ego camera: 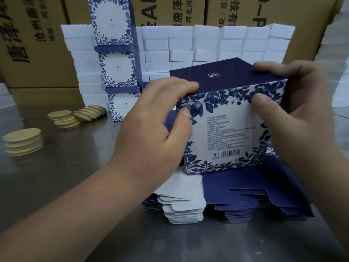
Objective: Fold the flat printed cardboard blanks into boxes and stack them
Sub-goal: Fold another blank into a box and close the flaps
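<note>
Nearest, a pile of flat blanks point(236, 201) lies on the steel tabletop point(75, 167), dark blue side up, with white tabs point(181, 205) fanned out at its left; its right end runs under the right forearm. Just above it the folded box point(226, 129) is held with its white-and-blue printed face toward the camera and a dark blue panel on top. Whether its lower edge rests on the pile cannot be told. The left hand point(156, 127) grips the upper left corner, fingers over the top panel, thumb pressed on the face. The right hand point(294, 103) grips the upper right corner likewise and hides that side. The small print is too blurred to read. Farther left lie stacks of round tan discs point(22, 141). Behind, a column of folded boxes point(117, 72) stands, its top cut off by the frame, against white blocks point(207, 46) and brown cartons point(34, 44).
</note>
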